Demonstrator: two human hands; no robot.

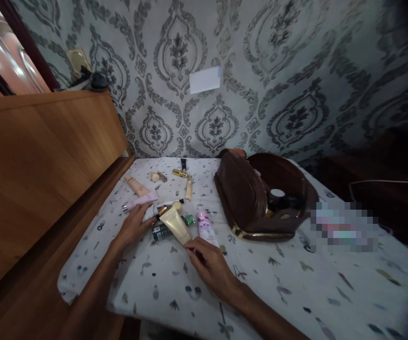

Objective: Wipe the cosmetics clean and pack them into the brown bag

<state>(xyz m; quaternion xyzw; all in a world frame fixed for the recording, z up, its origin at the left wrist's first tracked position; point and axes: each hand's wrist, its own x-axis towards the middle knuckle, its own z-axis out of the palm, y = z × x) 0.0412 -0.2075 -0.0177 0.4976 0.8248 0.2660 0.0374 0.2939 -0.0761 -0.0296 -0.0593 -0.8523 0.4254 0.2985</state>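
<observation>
My right hand (211, 264) pinches the crimped end of a gold squeeze tube (175, 225), its cap end pointing away to the left. Beneath that tube lies a dark green bottle (161, 232) with a bright green end. My left hand (133, 226) has its fingers and thumb around a white tube (150, 213), partly hidden by the fingers. Just beyond the left fingertips is a pink tube (138, 201) with a silver cap. A pink-and-white tube (204, 225) with a cartoon print lies beyond my right hand.
An open brown toiletry bag (249, 203) stands on the right, with a white-lidded jar (277, 194) inside. Beige tube (136, 185), gold stick (181, 173) and small black tube (183, 164) lie toward the patterned wall (179, 113). A wooden panel (48, 156) borders the left.
</observation>
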